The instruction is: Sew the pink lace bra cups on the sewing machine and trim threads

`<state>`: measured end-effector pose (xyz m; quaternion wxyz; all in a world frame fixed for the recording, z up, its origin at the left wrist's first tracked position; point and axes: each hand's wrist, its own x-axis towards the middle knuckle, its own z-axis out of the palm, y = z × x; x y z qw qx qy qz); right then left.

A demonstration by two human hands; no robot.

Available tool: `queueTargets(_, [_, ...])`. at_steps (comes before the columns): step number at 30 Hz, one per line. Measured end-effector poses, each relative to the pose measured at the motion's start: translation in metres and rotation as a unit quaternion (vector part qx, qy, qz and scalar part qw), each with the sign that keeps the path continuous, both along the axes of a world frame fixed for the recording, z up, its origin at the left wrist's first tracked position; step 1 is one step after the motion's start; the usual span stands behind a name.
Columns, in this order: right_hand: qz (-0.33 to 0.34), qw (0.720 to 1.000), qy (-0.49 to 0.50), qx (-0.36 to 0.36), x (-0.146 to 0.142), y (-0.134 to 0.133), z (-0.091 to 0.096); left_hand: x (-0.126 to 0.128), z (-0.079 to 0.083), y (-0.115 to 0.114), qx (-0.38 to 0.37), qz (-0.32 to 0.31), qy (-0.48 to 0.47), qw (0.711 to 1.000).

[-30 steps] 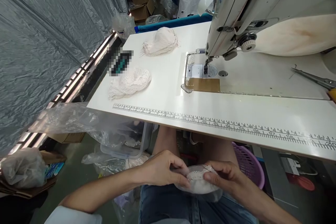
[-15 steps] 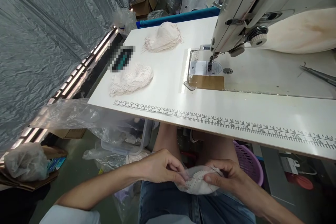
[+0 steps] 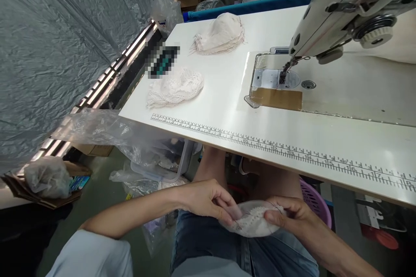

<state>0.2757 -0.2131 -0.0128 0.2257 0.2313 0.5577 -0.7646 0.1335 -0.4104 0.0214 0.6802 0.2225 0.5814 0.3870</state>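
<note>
Left hand [image 3: 208, 201] and right hand [image 3: 292, 218] both pinch lace-edged cloth piece [image 3: 251, 225] over lap, apparently with thread

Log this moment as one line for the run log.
left hand: pinches white lace-edged fabric piece | right hand: pinches same piece, above lap | white sewing table: white lace stack, cream fabric stack

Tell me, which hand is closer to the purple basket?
Right. The right hand is just beside the purple basket; the left hand lies beyond the lace-trimmed piece both hold.
</note>
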Motion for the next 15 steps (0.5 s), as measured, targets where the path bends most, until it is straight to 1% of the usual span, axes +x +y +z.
queueTargets(2, [-0.003, 1.000, -0.007, 0.006, 0.000, 0.000, -0.001, -0.001, 0.000, 0.000, -0.004, -0.001, 0.009, 1.000])
queueTargets(9, [0.032, 0.999, 0.006, -0.013, 0.000, 0.001, -0.006, -0.004, 0.007, 0.001, -0.021, 0.002, 0.009, 1.000])
queueTargets(12, [0.040, 0.999, 0.005, -0.024, -0.002, -0.002, -0.002, -0.002, 0.005, 0.003, -0.012, 0.008, 0.008, 1.000])
queueTargets(15, [0.053, 0.998, 0.005, -0.022, -0.006, -0.006, 0.006, 0.003, 0.002, 0.007, 0.011, 0.015, 0.049, 0.999])
